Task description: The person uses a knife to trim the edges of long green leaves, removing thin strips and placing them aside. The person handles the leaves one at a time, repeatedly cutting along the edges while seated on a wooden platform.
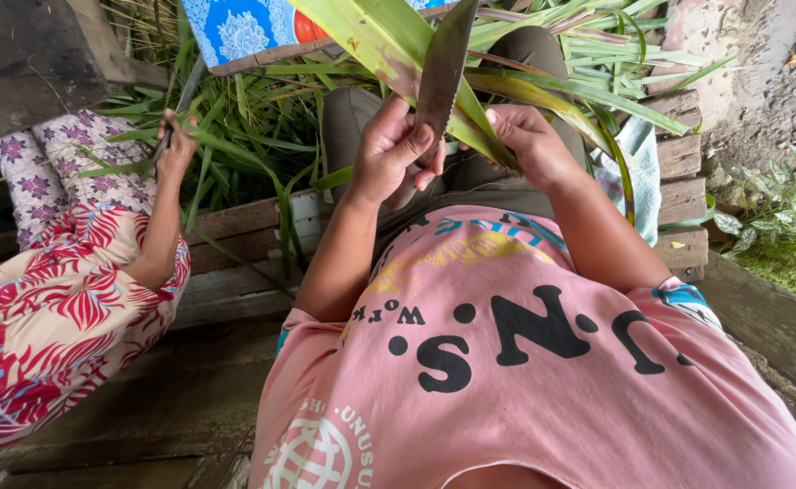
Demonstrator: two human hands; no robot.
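Both hands busy: left hand [389, 149] grips the knife [441, 68], right hand [532, 145] pinches the long leaf [389, 41]. Looks floppy, light, probably best held near its base.

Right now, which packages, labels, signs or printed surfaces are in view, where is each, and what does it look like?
Patterned panel: top edge, behind the leaves; flat, blue with white lace-like motifs, a red-orange round patch at its right.
Shirt print: on the pink shirt at bottom centre; bold black lettering, a smaller yellow and blue design above, a white globe emblem near the bottom edge.
No screens or signs show.
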